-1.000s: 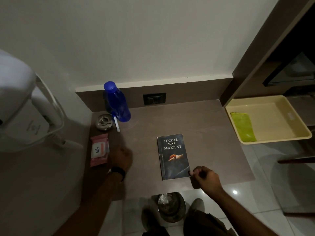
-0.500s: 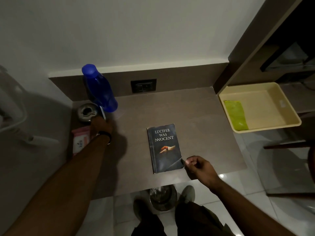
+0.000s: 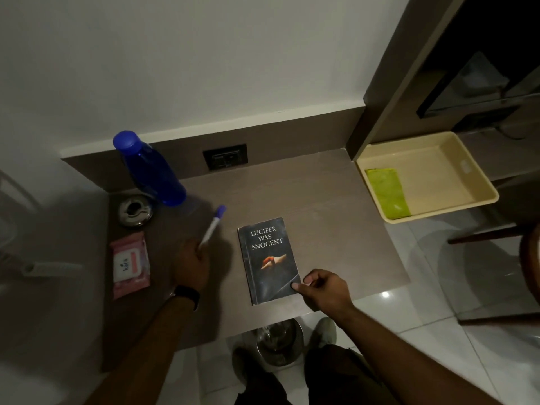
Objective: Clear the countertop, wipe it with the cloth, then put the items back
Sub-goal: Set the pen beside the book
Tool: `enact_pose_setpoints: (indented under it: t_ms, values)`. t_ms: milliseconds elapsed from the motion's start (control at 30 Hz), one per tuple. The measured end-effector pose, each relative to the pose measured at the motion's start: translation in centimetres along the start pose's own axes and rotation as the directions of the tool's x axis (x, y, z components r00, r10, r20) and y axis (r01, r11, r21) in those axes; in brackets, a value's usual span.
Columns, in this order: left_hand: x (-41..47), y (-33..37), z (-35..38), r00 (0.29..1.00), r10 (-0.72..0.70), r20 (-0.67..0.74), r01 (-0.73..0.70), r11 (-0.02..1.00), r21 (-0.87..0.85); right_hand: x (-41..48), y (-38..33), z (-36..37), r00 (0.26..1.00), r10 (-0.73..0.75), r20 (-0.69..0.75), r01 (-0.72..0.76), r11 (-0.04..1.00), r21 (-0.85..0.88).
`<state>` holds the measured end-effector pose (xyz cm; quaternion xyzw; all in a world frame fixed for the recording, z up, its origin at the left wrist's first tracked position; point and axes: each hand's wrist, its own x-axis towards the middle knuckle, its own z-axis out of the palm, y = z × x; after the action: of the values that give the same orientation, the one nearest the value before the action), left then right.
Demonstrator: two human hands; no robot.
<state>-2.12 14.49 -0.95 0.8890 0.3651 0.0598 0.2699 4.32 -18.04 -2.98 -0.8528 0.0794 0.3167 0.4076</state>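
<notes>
On the brown countertop (image 3: 321,206) lies a dark book (image 3: 267,258) titled "Lucifer Was Innocent". My right hand (image 3: 324,287) pinches its lower right corner between thumb and fingers. My left hand (image 3: 191,263) is closed on a white pen with a blue cap (image 3: 211,226), held above the counter and pointing up-right. A blue water bottle (image 3: 149,168) stands at the back left. A round metal ashtray (image 3: 135,210) sits beside it, and a pink wipes pack (image 3: 130,266) lies near the left edge. A green cloth (image 3: 387,191) lies in a cream tray (image 3: 455,206) to the right.
A black wall socket (image 3: 225,156) is set in the backsplash. A dark cabinet panel (image 3: 409,68) rises at the right. A metal bin (image 3: 276,340) stands on the tiled floor under the counter's front edge, near my feet. A chair edge (image 3: 529,267) shows far right.
My left hand reached to the spot beside the bottle, closed on the pen and has drawn back toward me with it lifted. My right hand stayed at the book's corner.
</notes>
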Motion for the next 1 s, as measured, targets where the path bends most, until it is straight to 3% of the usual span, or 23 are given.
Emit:
enact_pose_setpoints:
  t_ms: [67, 200, 433, 667, 900, 967, 1000]
  values:
    - [1.0, 2.9, 1.4, 0.988, 0.09, 0.122, -0.088, 0.996, -0.025, 0.4, -0.3, 0.4, 1.0, 0.009, -0.03, -0.011, 0.997, -0.079]
    - [3.2, 7.9, 3.1, 0.97, 0.171, 0.174, -0.158, 0.984, -0.087, 0.9, -0.8, 0.6, 1.0, 0.011, -0.017, -0.013, 0.99, -0.141]
    - [4.6, 10.5, 4.1, 0.96, 0.114, 0.256, -0.075, 0.985, -0.157, 1.2, -1.0, 0.8, 0.999, -0.012, -0.036, 0.0, 0.947, -0.321]
    - [5.3, 9.7, 3.8, 0.951, 0.072, 0.301, -0.09, 0.995, 0.047, 0.9, -0.9, 2.3, 0.996, -0.029, -0.081, -0.01, 0.892, -0.453]
    - [5.0, 9.3, 2.7, 0.96, 0.066, 0.273, -0.077, 0.997, 0.027, 1.2, -0.8, 2.3, 0.997, -0.042, -0.068, 0.006, 0.89, -0.456]
    - [4.6, 9.3, 1.8, 0.989, 0.008, 0.151, 0.002, 0.998, -0.067, 1.2, -0.7, 2.2, 0.998, -0.037, -0.047, 0.013, 0.899, -0.438]
    - [4.6, 9.3, 1.2, 0.999, -0.029, 0.021, 0.031, 0.994, -0.108, 1.1, -0.7, 2.0, 0.999, -0.036, -0.033, 0.018, 0.903, -0.43]
